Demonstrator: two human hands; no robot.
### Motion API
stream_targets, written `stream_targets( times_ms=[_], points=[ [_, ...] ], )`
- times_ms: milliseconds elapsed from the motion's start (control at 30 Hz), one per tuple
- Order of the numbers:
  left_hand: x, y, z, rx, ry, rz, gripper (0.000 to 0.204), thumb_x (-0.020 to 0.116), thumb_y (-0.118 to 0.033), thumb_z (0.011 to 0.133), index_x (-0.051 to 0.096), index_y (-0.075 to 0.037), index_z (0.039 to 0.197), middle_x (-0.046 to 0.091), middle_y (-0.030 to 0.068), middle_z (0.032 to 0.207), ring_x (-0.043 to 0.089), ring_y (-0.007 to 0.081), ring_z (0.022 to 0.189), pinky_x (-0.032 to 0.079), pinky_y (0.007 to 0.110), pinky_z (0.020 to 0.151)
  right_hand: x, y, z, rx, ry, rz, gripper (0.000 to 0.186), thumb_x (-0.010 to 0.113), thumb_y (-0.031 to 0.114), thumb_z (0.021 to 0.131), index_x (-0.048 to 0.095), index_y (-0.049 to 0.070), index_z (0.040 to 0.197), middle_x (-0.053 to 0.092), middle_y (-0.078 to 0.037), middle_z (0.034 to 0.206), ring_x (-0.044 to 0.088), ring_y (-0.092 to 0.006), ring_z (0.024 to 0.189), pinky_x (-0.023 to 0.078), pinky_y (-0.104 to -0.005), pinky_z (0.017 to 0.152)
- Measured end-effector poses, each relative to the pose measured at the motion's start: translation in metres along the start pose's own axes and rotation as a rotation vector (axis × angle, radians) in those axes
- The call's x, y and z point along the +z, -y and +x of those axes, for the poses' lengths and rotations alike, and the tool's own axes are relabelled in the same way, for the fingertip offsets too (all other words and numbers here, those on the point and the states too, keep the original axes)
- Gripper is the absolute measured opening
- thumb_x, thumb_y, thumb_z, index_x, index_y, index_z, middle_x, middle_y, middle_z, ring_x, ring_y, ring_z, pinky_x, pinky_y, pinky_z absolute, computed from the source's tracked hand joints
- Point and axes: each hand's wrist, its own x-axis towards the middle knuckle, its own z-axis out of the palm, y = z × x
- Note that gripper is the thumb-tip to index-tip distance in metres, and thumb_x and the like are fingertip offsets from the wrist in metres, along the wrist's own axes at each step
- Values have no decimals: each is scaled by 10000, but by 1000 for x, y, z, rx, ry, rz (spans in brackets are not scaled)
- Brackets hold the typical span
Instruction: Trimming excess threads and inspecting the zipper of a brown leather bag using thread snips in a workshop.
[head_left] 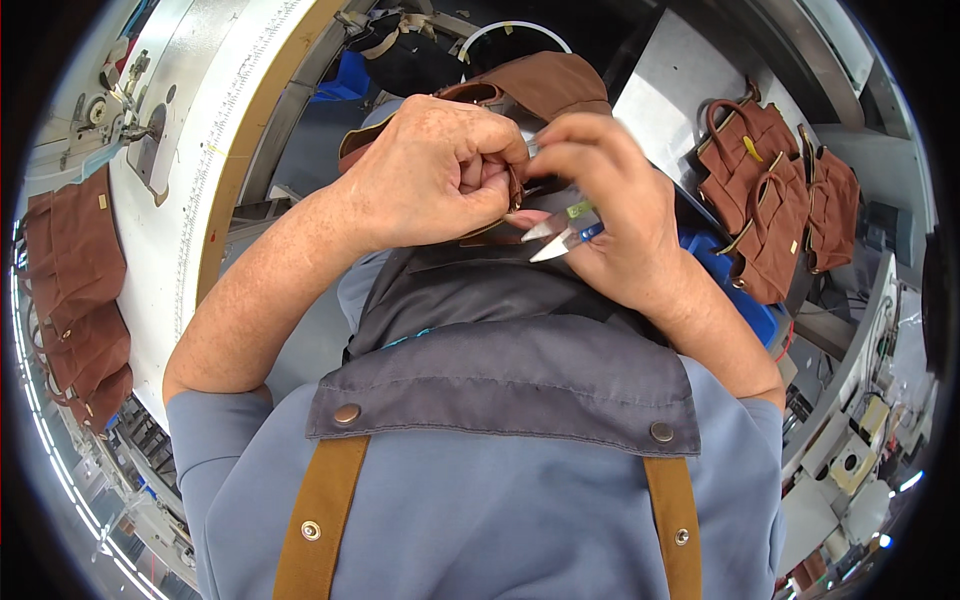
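A brown fabric bag (550, 82) with gold-coloured edging lies in my lap, partly hidden behind my hands. My left hand (440, 170) is closed, its fingers pinching a narrow brown part of the bag. Close beside it is my right hand (620, 215), its upper fingers blurred by motion. In the right palm sits a pair of thread snips (565, 238), with two pointed metal blades and bits of green and blue, the tips directed toward the left hand. What the right fingertips touch at the bag cannot be made out.
At left stands a white sewing table (185, 240) with a ruler edge and a sewing machine (140, 130); brown bags (75, 250) hang over its far side. Several finished brown bags (765, 190) rest on a metal surface (665, 95) at right, above a blue bin (750, 305).
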Motion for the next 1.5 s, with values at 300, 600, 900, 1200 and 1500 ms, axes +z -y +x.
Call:
stream_targets(
  times_ms=[300,600,900,1200,1500],
  points=[
    [12,1,2,22,-17,-31,134,657,22,736,705,-37,846,606,5,603,593,82,553,480,235,537,-1,16,-15,329,44,121,158,772,83,703,642,39,782,650,-93,654,664,-266,580,508,-345,516],
    [22,3,-6,56,-22,-71,152,690,5,713,694,-20,863,671,20,718,622,104,594,503,243,576,-6,19,-21,392,147,248,134,744,75,740,639,24,806,652,-120,688,671,-300,629,510,-366,556],
    [26,-20,-13,-51,-151,-86,196,767,-28,698,675,-14,870,621,7,667,572,80,537,453,230,528,-4,15,-25,354,144,291,137,728,77,791,602,26,805,630,-116,700,651,-328,657,499,-391,560],
    [25,-33,-20,-123,-140,67,171,749,-69,777,588,-9,764,590,70,668,599,182,560,474,318,510,5,11,-28,239,98,297,128,709,45,812,583,21,822,618,-116,721,631,-318,633,490,-392,544],
    [36,-31,-21,-94,-270,153,113,698,-16,767,586,-3,751,594,90,660,597,210,563,474,349,517,17,15,-28,254,-43,302,123,711,27,825,590,19,803,585,-116,670,602,-299,586,470,-369,528]
  ],
)
